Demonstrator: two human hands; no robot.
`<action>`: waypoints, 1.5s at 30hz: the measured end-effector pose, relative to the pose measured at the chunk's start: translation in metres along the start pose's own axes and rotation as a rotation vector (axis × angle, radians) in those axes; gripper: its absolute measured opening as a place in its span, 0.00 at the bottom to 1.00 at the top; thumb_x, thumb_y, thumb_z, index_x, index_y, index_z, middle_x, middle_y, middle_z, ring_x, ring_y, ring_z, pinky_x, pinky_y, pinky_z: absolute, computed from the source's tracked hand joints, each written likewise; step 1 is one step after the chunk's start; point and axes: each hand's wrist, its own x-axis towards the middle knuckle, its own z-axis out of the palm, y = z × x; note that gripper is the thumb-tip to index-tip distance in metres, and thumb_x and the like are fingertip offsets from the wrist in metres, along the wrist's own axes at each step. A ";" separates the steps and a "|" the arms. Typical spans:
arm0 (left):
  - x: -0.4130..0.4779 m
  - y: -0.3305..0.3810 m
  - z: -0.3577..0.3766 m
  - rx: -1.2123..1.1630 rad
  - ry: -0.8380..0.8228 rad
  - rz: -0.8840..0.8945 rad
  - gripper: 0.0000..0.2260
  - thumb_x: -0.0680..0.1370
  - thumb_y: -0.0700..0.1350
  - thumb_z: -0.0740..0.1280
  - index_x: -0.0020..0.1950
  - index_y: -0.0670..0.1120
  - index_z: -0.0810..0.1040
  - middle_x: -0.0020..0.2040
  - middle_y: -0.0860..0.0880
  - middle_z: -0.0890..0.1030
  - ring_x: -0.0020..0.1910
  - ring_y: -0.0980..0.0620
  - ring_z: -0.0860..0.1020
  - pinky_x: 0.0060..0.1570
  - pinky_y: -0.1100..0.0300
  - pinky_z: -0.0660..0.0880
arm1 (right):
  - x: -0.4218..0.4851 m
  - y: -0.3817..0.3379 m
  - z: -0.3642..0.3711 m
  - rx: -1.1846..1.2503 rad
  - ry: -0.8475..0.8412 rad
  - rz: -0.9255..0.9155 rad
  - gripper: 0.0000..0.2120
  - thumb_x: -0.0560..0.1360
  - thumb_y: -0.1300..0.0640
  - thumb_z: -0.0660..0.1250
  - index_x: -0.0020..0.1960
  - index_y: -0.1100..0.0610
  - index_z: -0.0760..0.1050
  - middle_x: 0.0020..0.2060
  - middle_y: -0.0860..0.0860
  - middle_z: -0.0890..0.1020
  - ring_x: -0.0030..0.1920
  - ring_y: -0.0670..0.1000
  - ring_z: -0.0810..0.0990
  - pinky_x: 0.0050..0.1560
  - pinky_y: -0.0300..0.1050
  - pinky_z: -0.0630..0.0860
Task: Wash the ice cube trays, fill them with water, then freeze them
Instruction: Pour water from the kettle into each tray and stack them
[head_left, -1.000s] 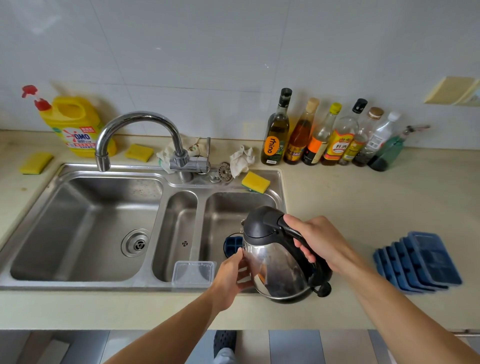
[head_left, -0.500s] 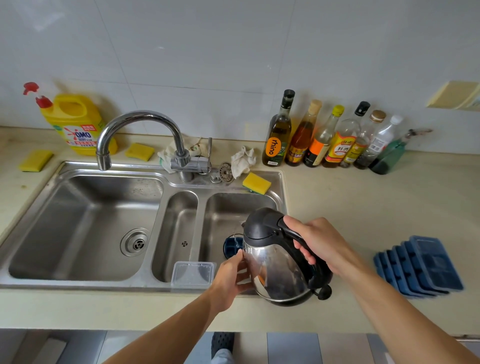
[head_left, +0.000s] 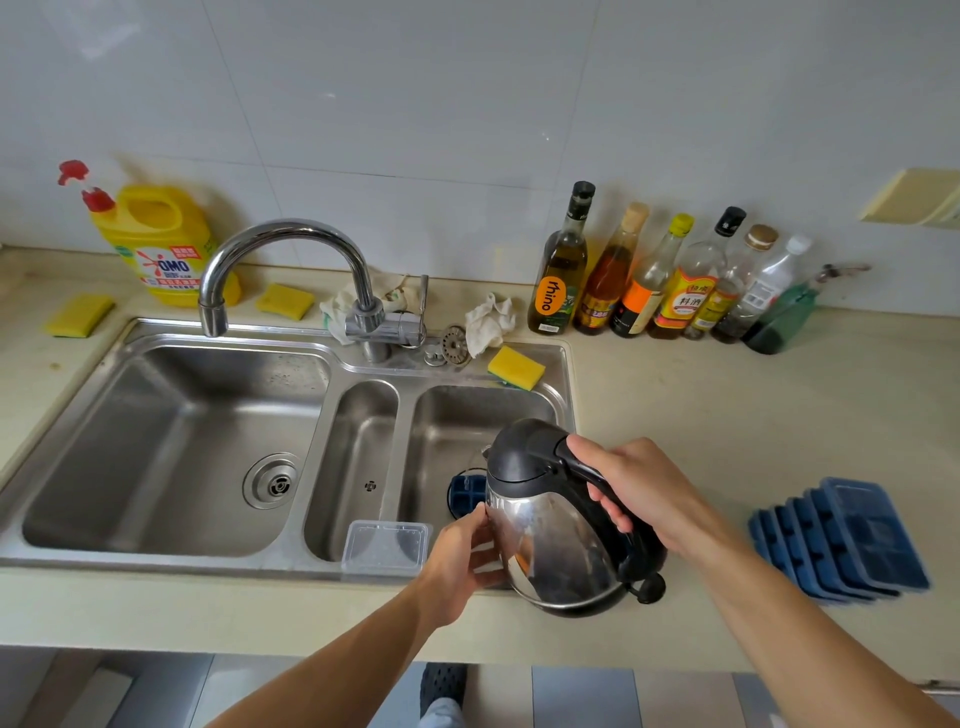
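Note:
A steel kettle (head_left: 556, 540) with a black lid is tilted over the right basin of the sink (head_left: 467, 415). My right hand (head_left: 639, 488) grips its black handle. My left hand (head_left: 462, 556) touches the kettle's left side with fingers fairly straight. Below the spout, a blue ice cube tray (head_left: 465, 493) lies in the right basin, mostly hidden by the kettle. Several more blue ice cube trays (head_left: 841, 540) lean in an overlapping row on the counter to the right.
A clear plastic lid (head_left: 387, 548) rests on the sink's front rim. The faucet (head_left: 291, 260) points over the left basin. A yellow detergent jug (head_left: 161, 244), sponges (head_left: 517, 366) and a row of bottles (head_left: 654, 280) line the back of the counter.
The kettle and both hands have hardly moved; the view has only shifted slightly.

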 end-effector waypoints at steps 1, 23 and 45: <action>-0.001 0.000 0.001 -0.003 -0.001 0.000 0.22 0.86 0.55 0.55 0.53 0.43 0.84 0.53 0.40 0.86 0.49 0.44 0.86 0.46 0.49 0.82 | 0.000 0.000 0.000 -0.002 -0.001 0.000 0.29 0.76 0.35 0.66 0.28 0.57 0.75 0.22 0.53 0.73 0.22 0.53 0.69 0.28 0.41 0.70; -0.019 -0.005 0.008 -0.028 0.000 0.004 0.20 0.85 0.53 0.57 0.59 0.41 0.83 0.53 0.41 0.86 0.53 0.42 0.84 0.48 0.49 0.82 | -0.014 -0.004 -0.005 -0.042 -0.013 -0.026 0.29 0.76 0.35 0.67 0.30 0.59 0.75 0.22 0.53 0.73 0.22 0.52 0.69 0.28 0.41 0.69; -0.023 -0.010 0.023 -0.003 -0.046 -0.024 0.19 0.84 0.52 0.58 0.60 0.40 0.82 0.50 0.42 0.85 0.51 0.43 0.82 0.57 0.45 0.79 | -0.035 0.003 -0.023 -0.035 0.011 -0.034 0.29 0.76 0.34 0.65 0.30 0.58 0.76 0.23 0.53 0.74 0.23 0.52 0.70 0.31 0.43 0.71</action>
